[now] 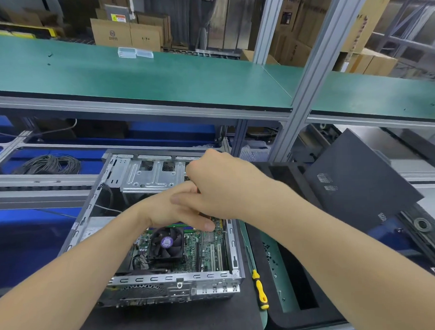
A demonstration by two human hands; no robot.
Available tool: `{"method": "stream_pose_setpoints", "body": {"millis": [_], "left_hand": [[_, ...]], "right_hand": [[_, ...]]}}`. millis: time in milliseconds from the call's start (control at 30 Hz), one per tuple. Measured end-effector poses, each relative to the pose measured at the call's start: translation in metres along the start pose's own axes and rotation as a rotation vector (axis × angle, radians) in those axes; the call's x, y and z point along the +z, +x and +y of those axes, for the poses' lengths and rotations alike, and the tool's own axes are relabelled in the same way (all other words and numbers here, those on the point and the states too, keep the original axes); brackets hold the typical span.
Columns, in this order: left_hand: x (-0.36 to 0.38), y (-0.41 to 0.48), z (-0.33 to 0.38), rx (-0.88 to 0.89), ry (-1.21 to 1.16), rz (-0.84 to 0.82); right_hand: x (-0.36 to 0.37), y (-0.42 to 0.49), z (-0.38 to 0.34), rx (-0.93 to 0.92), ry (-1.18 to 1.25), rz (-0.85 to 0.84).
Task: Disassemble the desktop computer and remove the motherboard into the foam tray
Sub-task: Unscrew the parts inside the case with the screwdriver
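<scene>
Your right hand [222, 189] is fisted around an orange tool [197, 189] above the open computer case [147, 174]. Your left hand [168, 211] stretches one finger to the motherboard [209, 249], but its grip is hidden, so I cannot tell. The board sits at the case's 6 o'clock end. The foam tray [303, 317] lies at the case's 4 o'clock.

no legible text (carton [112, 32] print, fan sticker [167, 241] blurred)

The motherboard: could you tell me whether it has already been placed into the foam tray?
No, the motherboard sits inside the open computer case, beside the foam tray.
</scene>
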State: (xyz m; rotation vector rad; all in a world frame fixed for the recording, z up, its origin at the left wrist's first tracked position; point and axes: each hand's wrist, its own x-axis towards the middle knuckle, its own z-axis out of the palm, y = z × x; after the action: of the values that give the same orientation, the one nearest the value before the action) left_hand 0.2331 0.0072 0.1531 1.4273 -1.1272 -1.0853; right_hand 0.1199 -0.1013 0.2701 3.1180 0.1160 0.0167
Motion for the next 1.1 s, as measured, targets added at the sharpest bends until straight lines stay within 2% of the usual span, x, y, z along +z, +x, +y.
{"method": "stream_pose_setpoints", "body": {"millis": [67,233,367,467,567,800,967,1100], "left_hand": [[-0.001,0.000,-0.003,-0.010,0.049,0.006],[0.001,0.000,-0.007,-0.019,0.089,0.032],[-0.002,-0.004,-0.018,0.014,0.159,-0.037],[-0.008,-0.009,-0.035,-0.087,0.183,-0.072],[-0.006,-0.005,-0.052,-0.166,0.255,-0.111],[-0.008,-0.001,-0.086,-0.226,0.411,-0.177],[-0.015,0.001,-0.097,-0.254,0.526,-0.200],[-0.013,0.004,-0.102,-0.253,0.591,-0.143]], "right_hand": [[0.005,0.004,-0.002,0.013,0.037,-0.007],[0.006,0.008,0.008,-0.123,0.193,-0.086],[0.010,0.009,0.029,-0.132,0.480,-0.126],[0.036,0.017,0.038,-0.049,0.795,-0.131],[0.076,0.024,0.039,0.003,0.968,-0.085],[0.131,0.025,0.042,0.021,0.983,-0.098],[0.130,0.035,0.052,0.040,1.018,-0.046],[0.117,0.046,0.065,0.067,1.017,0.048]]}}
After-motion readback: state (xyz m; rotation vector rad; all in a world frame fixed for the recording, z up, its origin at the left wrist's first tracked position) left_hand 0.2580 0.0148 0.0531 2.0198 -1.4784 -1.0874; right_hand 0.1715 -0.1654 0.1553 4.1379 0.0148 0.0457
